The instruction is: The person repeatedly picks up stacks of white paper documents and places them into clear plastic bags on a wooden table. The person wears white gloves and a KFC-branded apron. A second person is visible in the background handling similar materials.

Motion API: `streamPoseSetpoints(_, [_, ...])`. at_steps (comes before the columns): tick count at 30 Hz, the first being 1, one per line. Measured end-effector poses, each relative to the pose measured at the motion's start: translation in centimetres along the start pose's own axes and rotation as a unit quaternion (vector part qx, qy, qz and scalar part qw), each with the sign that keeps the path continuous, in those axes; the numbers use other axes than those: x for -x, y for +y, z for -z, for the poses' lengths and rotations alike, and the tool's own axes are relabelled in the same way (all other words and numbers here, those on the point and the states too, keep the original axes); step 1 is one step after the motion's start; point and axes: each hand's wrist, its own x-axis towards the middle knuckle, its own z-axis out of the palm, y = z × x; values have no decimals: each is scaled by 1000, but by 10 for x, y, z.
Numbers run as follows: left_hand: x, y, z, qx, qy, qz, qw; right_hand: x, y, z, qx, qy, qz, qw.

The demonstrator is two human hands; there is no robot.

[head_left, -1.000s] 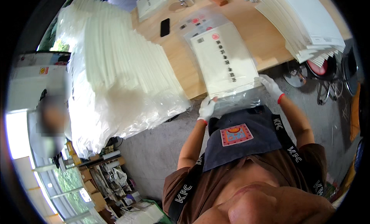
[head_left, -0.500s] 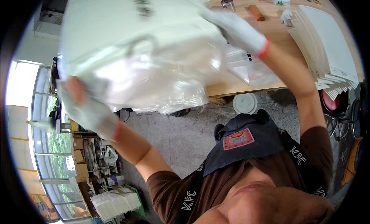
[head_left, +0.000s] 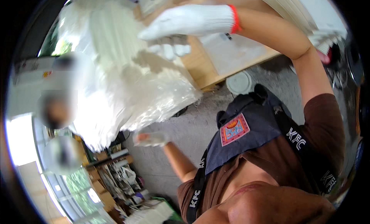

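At the left of the head view, the tall heap of clear plastic bags (head_left: 127,73) now lies on its own over the left end of the wooden tabletop (head_left: 200,69), its lower edge drooping past the table's front edge toward the floor (head_left: 192,127). Half a second ago the person held a white bundle up in front of the heap with both gloved hands; that bundle no longer shows as a separate thing, so it has probably been dropped onto the heap, though the blur leaves this uncertain. The left hand (head_left: 152,138) has come away and now hangs below the heap's drooping edge, fingers loosely spread, gripping nothing and apparently clear of the plastic. Further right, the right hand (head_left: 189,21) has swung across above the heap with its fingers stretched flat, and it too grips nothing; whether it touches the top bags cannot be told. The hands are well apart, one above the pile and one beneath. To the right, a fanned stack of white sheets (head_left: 308,15) rests on the tabletop's far end.
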Motion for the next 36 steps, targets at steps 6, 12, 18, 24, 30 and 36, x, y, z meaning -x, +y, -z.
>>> streamPoseSetpoints(6, [178,164,-255,25,-520,9,853,118,134,35,-128,258,-139,948])
streamPoseSetpoints(12, [221,157,-370,17,-599,-84,796,210,231,6,-241,382,-172,876])
streamPoseSetpoints(18, [218,123,-408,154,-647,122,736,217,282,5,-266,382,-195,863])
streamPoseSetpoints(24, [185,137,-421,192,-609,177,749,107,315,42,-162,455,-212,850])
streamPoseSetpoints(30, [97,170,-435,450,-453,438,633,165,292,70,196,342,-407,824])
streamPoseSetpoints(36, [134,248,-419,298,-617,159,711,171,276,69,189,422,-95,881])
